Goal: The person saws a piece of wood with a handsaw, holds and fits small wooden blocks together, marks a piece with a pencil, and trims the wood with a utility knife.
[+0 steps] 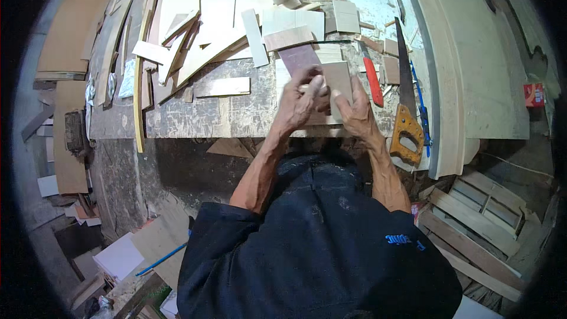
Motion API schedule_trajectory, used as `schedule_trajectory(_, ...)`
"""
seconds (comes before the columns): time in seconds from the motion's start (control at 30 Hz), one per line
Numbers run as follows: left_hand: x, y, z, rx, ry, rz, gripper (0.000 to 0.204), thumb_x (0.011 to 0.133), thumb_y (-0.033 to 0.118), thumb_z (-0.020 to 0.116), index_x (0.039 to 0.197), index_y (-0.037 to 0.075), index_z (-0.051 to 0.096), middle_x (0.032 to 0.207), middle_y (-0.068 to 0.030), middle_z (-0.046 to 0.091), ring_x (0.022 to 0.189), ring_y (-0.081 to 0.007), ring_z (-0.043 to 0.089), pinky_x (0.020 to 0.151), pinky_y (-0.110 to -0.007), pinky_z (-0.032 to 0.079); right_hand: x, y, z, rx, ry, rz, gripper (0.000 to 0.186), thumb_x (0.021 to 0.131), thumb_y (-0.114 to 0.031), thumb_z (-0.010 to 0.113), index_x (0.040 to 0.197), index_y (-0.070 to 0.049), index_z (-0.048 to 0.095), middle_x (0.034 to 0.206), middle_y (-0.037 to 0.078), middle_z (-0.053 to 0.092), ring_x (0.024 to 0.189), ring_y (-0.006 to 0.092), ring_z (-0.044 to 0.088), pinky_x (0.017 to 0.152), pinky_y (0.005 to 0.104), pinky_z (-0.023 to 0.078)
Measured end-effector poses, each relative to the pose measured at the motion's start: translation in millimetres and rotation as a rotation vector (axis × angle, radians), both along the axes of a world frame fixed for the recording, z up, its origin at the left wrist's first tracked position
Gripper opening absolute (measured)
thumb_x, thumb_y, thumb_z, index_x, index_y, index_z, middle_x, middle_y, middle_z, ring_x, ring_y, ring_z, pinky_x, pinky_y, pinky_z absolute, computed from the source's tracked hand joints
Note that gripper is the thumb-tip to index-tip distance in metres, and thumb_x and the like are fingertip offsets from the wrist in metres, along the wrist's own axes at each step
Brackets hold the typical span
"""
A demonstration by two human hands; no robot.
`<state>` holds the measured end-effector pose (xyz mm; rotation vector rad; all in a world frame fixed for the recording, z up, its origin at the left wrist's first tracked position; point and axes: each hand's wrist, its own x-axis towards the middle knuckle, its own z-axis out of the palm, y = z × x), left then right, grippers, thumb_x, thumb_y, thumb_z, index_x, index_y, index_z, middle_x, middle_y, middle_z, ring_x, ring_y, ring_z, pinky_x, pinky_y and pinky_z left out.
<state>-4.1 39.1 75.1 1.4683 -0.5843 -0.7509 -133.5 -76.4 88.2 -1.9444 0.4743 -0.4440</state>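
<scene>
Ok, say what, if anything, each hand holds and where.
Right hand: a brownish board, by its lower right edge. Left hand: cannot tell if anything is held.

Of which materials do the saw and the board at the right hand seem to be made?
Saw handle: probably wood, worn varnish, from its patchy orange-brown surface. Blade: likely steel, dull, dark and thin. Board: perhaps plywood or fibreboard, matt; its plain grey-brown face leaves this open.
</scene>
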Motion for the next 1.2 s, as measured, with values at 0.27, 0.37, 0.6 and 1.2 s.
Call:
schedule_trajectory(0.27,70,11,-18,0.318,-1.147,0.055,0.049,0.082,0.024,0.069,0.128,0.013,0.055,0.142,-0.0102,0.038,0.134,-0.0348,0.031,0.106,-0.052,0.032,37,-14,18,-0.473,0.493,0.056,0.049,0.093,-0.031,0.051,0.141,-0.020,0.047,0.103,0.026,0.057,0.093,0.0358,0.061,0.079,0.0455,0.051)
schedule_trajectory(0.37,102,-1,-26,0.417,-1.312,0.025,0.049,0.082,0.028,0.069,0.128,0.017,0.055,0.141,-0.0095,0.039,0.136,-0.0348,0.030,0.105,-0.053,0.032,49,-14,7,-0.600,0.496,0.029,0.050,0.089,-0.043,0.056,0.135,-0.023,0.055,0.097,0.023,0.057,0.089,0.0354,0.060,0.077,0.0446,0.051)
schedule_trajectory(0.6,140,-37,-27,0.734,-1.079,-0.256,0.062,0.078,0.057,0.067,0.136,0.042,0.050,0.131,-0.0078,0.045,0.121,-0.0336,0.040,0.094,-0.063,0.035,70,-4,2,-0.697,0.487,-0.070,0.049,0.086,-0.052,0.058,0.126,-0.024,0.065,0.090,0.020,0.059,0.081,0.0349,0.063,0.070,0.0444,0.051)
schedule_trajectory(1.2,143,-42,-32,0.805,-1.028,-0.314,0.065,0.077,0.062,0.066,0.137,0.048,0.047,0.130,-0.0067,0.049,0.119,-0.0333,0.040,0.091,-0.068,0.038,82,-4,4,-0.852,0.721,0.056,0.039,0.093,-0.046,0.043,0.117,-0.023,0.063,0.088,0.023,0.061,0.073,0.0297,0.064,0.058,0.0431,0.050)
